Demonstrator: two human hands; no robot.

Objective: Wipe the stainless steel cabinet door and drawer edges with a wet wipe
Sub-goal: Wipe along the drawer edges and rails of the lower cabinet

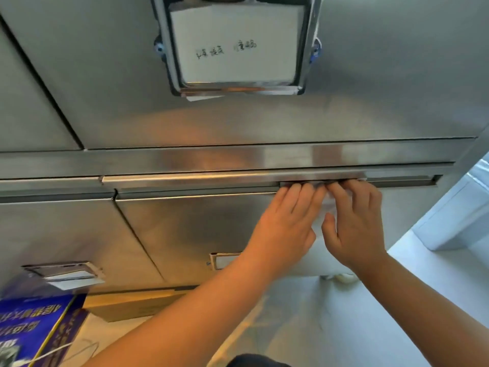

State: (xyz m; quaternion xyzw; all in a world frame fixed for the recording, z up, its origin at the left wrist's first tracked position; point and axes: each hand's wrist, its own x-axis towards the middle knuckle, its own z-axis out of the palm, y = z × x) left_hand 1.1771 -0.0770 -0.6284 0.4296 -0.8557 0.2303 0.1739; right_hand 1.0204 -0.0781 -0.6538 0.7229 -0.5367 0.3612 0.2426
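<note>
One white wipe (329, 205) is in play, bunched against the top edge (185, 178) of the right-hand drawer (198, 226), well toward its right end, where the recessed pull runs under the steel lip. Right hand (354, 229) is on it: fingers stretched out, pressing the wipe up into the groove, thumb spread and resting low on the cloth, no wrap-around grip to be seen. Left hand (285, 223) sits just beside, touching it, fingers straight and close together, tips tucked under the same lip, holding nothing that shows. So we are mid-stroke on a drawer edge. How much is finished? Hard to call: the steel shows no clear wet trail on either side of the hands, so the long run of lip off to the left may or may not be done. Above, the big door (370, 88) with its paper label holder (235, 46) looks dry and untouched from here, and my read is that it, the neighbouring drawer (53, 229) on the left and the vertical seams are all yet to come. Down at the bottom left, a blue printed box (34, 327) stands on the floor.
</note>
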